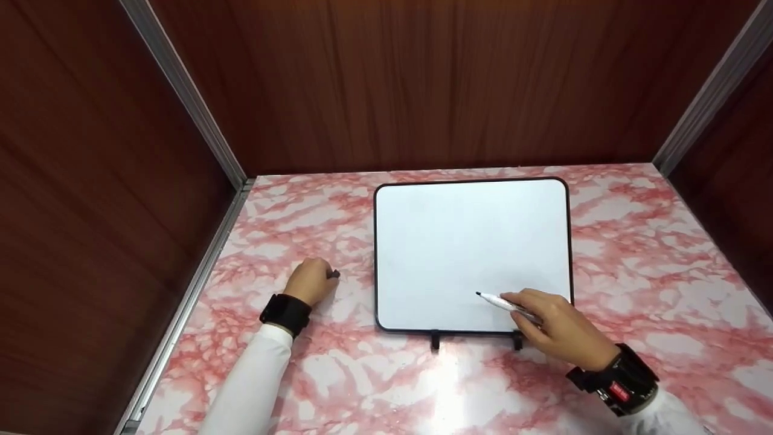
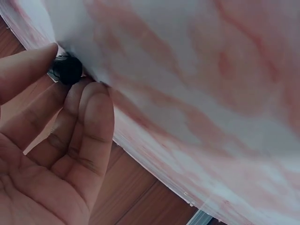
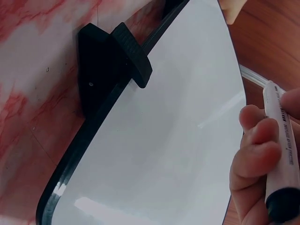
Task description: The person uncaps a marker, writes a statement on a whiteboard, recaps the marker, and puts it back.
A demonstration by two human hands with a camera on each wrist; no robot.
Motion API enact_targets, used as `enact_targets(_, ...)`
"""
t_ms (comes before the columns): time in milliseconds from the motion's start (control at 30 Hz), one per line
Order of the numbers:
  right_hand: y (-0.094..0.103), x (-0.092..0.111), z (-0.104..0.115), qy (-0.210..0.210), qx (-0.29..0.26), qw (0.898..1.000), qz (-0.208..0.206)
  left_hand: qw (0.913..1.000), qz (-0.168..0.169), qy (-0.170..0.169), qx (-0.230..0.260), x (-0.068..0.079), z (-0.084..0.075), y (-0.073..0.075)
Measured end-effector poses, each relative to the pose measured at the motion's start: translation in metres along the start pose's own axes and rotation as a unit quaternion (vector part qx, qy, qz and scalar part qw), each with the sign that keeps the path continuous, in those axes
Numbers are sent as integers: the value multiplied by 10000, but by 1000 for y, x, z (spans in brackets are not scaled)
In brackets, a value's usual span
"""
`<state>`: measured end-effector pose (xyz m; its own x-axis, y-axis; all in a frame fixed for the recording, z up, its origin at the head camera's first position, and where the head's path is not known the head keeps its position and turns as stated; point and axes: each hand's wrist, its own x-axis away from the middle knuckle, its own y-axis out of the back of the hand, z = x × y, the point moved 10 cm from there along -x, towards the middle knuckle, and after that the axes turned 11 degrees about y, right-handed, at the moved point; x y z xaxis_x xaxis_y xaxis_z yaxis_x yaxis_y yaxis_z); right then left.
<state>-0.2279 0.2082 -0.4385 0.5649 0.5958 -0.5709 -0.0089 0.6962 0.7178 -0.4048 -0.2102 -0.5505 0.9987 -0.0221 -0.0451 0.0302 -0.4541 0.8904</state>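
Observation:
A whiteboard point(image 1: 459, 241) with a black rim leans on a black stand point(image 1: 435, 341) and shows no marks. My right hand point(image 1: 558, 326) grips a white marker point(image 1: 501, 303) in front of the board's lower right. Its dark uncapped tip points up and to the left, close over the white surface. In the right wrist view the marker point(image 3: 280, 136) lies between thumb and fingers, its black end toward the camera. To the left of the board, my left hand point(image 1: 309, 283) rests low at the table and pinches a small black marker cap point(image 2: 68, 69) between thumb and fingers.
The red and white marbled table point(image 1: 338, 386) spreads around the board. Dark wood panels point(image 1: 410, 84) stand behind and at both sides, with a metal strip point(image 1: 181, 296) along the left edge. One stand clip point(image 3: 133, 56) hooks over the board's lower rim.

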Motion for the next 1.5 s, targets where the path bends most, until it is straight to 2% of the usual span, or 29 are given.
enact_targets(133,2,-1,1,68,12,9999,-154,9996,196,114,152,12,-17,15)
enact_targets(167,3,-2,2,117,16,9997,-206,9993,238,267,74,18,-25,22)
enact_targets(300,5,-3,8,427,148,9983,-370,9988,177,428,-141,23,-31,28)
enact_targets(400,6,-3,10,580,303,9970,-403,9990,-4,418,-146,27,-37,32)
enact_targets(500,6,-4,9,527,364,9971,-407,9993,-111,309,178,32,-48,36)
enact_targets(600,6,-3,6,357,322,9980,-421,9967,-64,184,784,36,-62,35)
enact_targets(800,10,-1,3,160,291,9976,-606,9788,448,193,1990,41,-88,21)
enact_targets(1033,20,-1,4,316,242,9943,-985,9646,1090,313,2379,53,-108,-4)
enact_targets(1133,22,-1,4,376,251,9935,-1042,9518,1420,291,2702,59,-115,-14)
enact_targets(1333,26,0,1,358,742,9893,-1207,9435,1460,228,2967,63,-124,-21)
enact_targets(1500,28,2,-2,200,709,9875,-1391,9260,1530,313,3437,65,-124,-29)
